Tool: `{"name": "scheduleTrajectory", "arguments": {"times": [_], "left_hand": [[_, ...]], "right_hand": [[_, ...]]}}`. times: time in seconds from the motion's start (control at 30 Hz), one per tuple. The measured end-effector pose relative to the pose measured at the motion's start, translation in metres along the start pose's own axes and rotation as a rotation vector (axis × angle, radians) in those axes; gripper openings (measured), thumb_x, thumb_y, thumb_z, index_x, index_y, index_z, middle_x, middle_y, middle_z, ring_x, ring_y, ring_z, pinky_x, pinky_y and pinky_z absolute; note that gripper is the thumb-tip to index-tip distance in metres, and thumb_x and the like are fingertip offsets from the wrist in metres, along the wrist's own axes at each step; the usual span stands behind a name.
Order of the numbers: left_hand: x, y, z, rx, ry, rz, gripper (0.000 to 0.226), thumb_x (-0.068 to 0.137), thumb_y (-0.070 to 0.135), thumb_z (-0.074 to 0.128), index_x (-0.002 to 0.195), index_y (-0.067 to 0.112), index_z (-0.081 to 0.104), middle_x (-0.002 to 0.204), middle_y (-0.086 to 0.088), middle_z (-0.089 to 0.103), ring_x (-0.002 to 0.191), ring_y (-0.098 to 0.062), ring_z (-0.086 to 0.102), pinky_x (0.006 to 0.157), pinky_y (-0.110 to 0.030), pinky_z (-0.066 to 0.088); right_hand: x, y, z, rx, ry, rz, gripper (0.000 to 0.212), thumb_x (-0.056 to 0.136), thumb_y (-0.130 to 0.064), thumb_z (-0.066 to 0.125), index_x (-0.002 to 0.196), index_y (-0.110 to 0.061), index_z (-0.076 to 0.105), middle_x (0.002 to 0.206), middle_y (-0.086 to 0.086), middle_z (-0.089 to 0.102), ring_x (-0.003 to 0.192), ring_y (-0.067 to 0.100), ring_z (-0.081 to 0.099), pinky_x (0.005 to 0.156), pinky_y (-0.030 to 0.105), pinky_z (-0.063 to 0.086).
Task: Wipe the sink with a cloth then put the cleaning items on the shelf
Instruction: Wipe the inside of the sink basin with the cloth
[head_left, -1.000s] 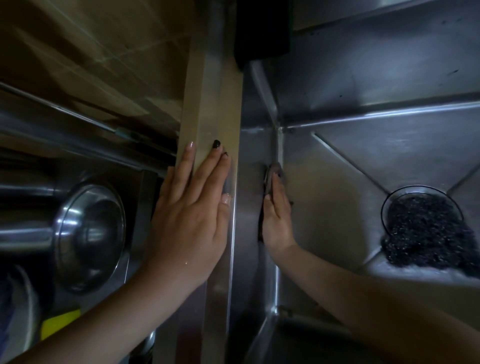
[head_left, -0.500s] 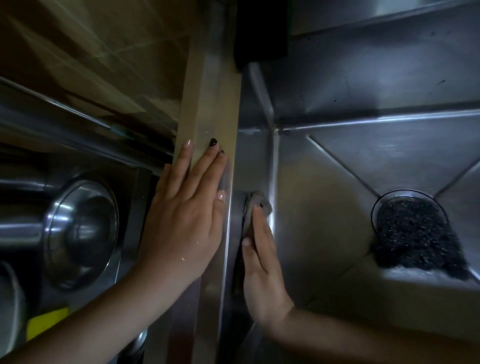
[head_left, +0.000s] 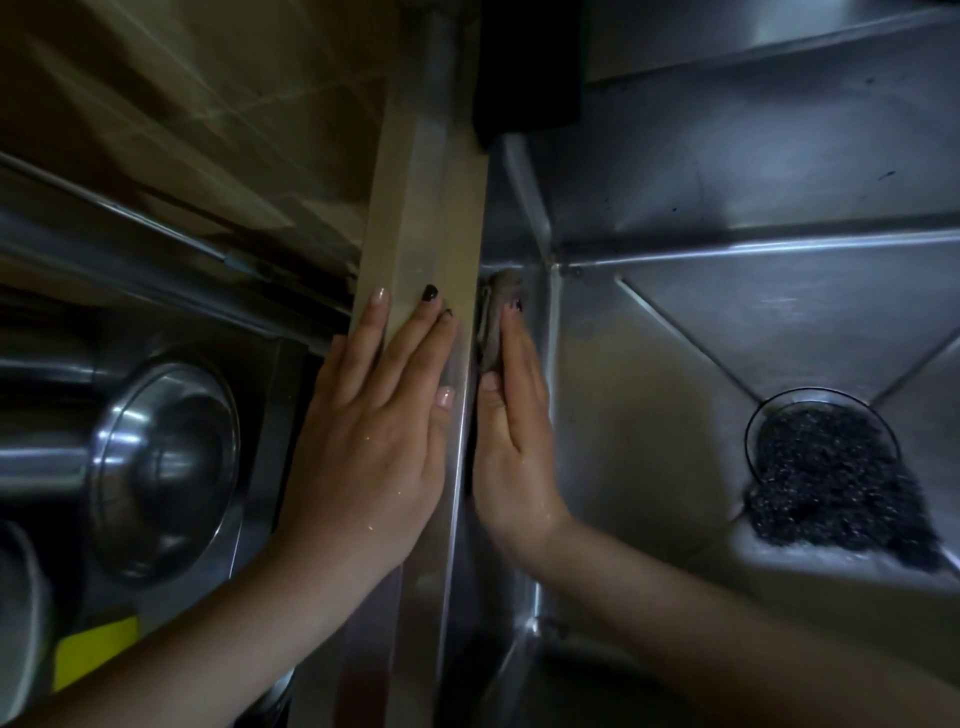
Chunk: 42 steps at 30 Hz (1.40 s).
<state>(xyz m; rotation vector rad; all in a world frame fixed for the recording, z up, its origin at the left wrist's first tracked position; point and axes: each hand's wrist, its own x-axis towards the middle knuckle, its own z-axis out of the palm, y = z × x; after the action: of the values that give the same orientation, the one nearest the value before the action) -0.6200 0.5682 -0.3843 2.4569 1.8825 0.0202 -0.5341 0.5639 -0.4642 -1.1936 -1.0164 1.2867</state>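
I have my right hand (head_left: 514, 441) flat, fingers straight and together, pressing the cloth (head_left: 493, 317) against the left wall of the sink (head_left: 649, 389), close to its far left corner. Most of the cloth is hidden under my palm and fingers. Only a bunched grey edge shows past my fingertips, so I cannot tell how big it is or how it is folded. Nothing is curled round it; pressure alone pins it to the steel.

My left hand (head_left: 374, 431) lies open and flat on the steel rim (head_left: 421, 208) just left of that wall, holding nothing, and seems to be bracing me.

I judge the cloth to be soft, light and probably wet, given the droplets on both hands. It will follow the wall and slide easily on smooth steel, but it may slip out or drop if I ease off. To lift it I would gather the bunched far edge under my fingers and close my thumb on it.

A dark wire scourer (head_left: 831, 483) sits over the drain on the right, well apart from the cloth. It looks springy and rough, best pinched from the top. A steel bowl (head_left: 166, 467) and something yellow (head_left: 96, 654) lie at the left.
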Motion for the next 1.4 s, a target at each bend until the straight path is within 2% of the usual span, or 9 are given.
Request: {"name": "scheduleTrajectory", "arguments": {"times": [0.2, 0.4, 0.63, 0.7, 0.8, 0.83, 0.93, 1.13, 1.4], "left_hand": [[0.0, -0.001, 0.0, -0.011, -0.01, -0.007, 0.049, 0.095, 0.026, 0.024, 0.142, 0.014, 0.029, 0.147, 0.006, 0.02, 0.142, -0.02, 0.01, 0.114, -0.046, 0.018], [0.0, 0.001, -0.001, -0.003, -0.016, -0.009, 0.049, 0.096, 0.027, 0.023, 0.142, 0.014, 0.03, 0.148, 0.006, 0.021, 0.142, -0.021, 0.009, 0.114, -0.045, 0.016], [0.0, 0.001, -0.003, -0.003, -0.006, -0.007, 0.05, 0.095, 0.027, 0.023, 0.14, 0.011, 0.034, 0.148, -0.004, 0.033, 0.142, -0.025, 0.013, 0.114, -0.04, 0.013], [0.0, 0.001, -0.004, -0.011, -0.001, -0.008, 0.051, 0.095, 0.028, 0.022, 0.14, 0.011, 0.035, 0.149, -0.003, 0.033, 0.142, -0.024, 0.013, 0.113, -0.036, 0.009], [0.0, 0.001, -0.005, -0.047, 0.005, 0.005, 0.052, 0.094, 0.03, 0.02, 0.14, 0.01, 0.035, 0.149, -0.004, 0.033, 0.142, -0.023, 0.012, 0.113, -0.035, 0.009], [0.0, 0.001, -0.005, -0.065, 0.007, 0.01, 0.052, 0.094, 0.03, 0.021, 0.14, 0.01, 0.035, 0.149, -0.004, 0.033, 0.142, -0.023, 0.011, 0.114, -0.034, 0.01], [-0.001, 0.0, -0.005, -0.231, 0.045, -0.035, 0.047, 0.094, 0.024, 0.032, 0.14, 0.011, 0.036, 0.149, -0.005, 0.032, 0.142, -0.018, 0.011, 0.111, -0.03, 0.012], [0.0, -0.004, -0.007, -0.474, 0.112, -0.131, 0.038, 0.091, 0.016, 0.05, 0.13, 0.018, 0.048, 0.148, -0.002, 0.033, 0.14, -0.009, 0.015, 0.104, -0.017, 0.015], [-0.029, -0.01, -0.015, -0.426, 0.008, 0.002, 0.028, 0.091, 0.016, 0.052, 0.117, 0.012, 0.059, 0.15, -0.003, 0.027, 0.141, -0.012, 0.007, 0.116, -0.044, 0.012]], "right_hand": [[0.024, 0.078, -0.02, -0.185, -0.001, 0.209, 0.05, 0.099, -0.016, 0.032, 0.147, -0.021, 0.018, 0.153, -0.009, 0.018, 0.144, 0.009, 0.015, 0.119, 0.027, 0.008], [-0.007, 0.107, -0.031, -0.34, -0.106, 0.303, 0.05, 0.101, -0.021, 0.033, 0.144, -0.032, 0.009, 0.152, -0.013, 0.016, 0.138, -0.003, 0.007, 0.112, 0.015, 0.001], [-0.026, 0.087, -0.034, -0.237, -0.041, 0.476, 0.052, 0.096, -0.018, 0.046, 0.144, -0.029, 0.03, 0.147, -0.009, 0.035, 0.136, 0.009, 0.031, 0.113, 0.023, 0.02], [-0.018, 0.075, -0.037, -0.213, -0.033, 0.531, 0.049, 0.096, -0.014, 0.047, 0.142, -0.025, 0.036, 0.138, 0.001, 0.049, 0.124, 0.013, 0.048, 0.107, 0.025, 0.035], [-0.012, 0.052, -0.041, 0.06, 0.053, 0.62, 0.04, 0.094, -0.003, 0.048, 0.132, -0.016, 0.05, 0.083, 0.004, 0.066, 0.063, 0.004, 0.064, 0.06, 0.012, 0.051], [-0.012, 0.045, -0.044, 0.114, 0.068, 0.644, 0.039, 0.094, -0.001, 0.048, 0.13, -0.014, 0.052, 0.079, 0.005, 0.065, 0.059, 0.007, 0.062, 0.057, 0.013, 0.051], [-0.016, 0.03, -0.056, 0.091, -0.006, 0.649, 0.034, 0.092, -0.001, 0.052, 0.126, -0.005, 0.057, 0.103, 0.015, 0.066, 0.087, 0.021, 0.061, 0.085, 0.034, 0.052], [-0.043, -0.017, -0.066, 0.232, -0.157, 0.576, 0.027, 0.092, 0.003, 0.046, 0.111, -0.003, 0.065, 0.096, 0.016, 0.069, 0.081, 0.021, 0.064, 0.068, 0.021, 0.054], [-0.09, -0.041, -0.058, 0.233, -0.245, 0.513, 0.039, 0.08, 0.002, 0.066, 0.103, -0.029, 0.062, 0.102, -0.006, 0.064, 0.096, 0.008, 0.065, 0.081, 0.025, 0.055]]}}
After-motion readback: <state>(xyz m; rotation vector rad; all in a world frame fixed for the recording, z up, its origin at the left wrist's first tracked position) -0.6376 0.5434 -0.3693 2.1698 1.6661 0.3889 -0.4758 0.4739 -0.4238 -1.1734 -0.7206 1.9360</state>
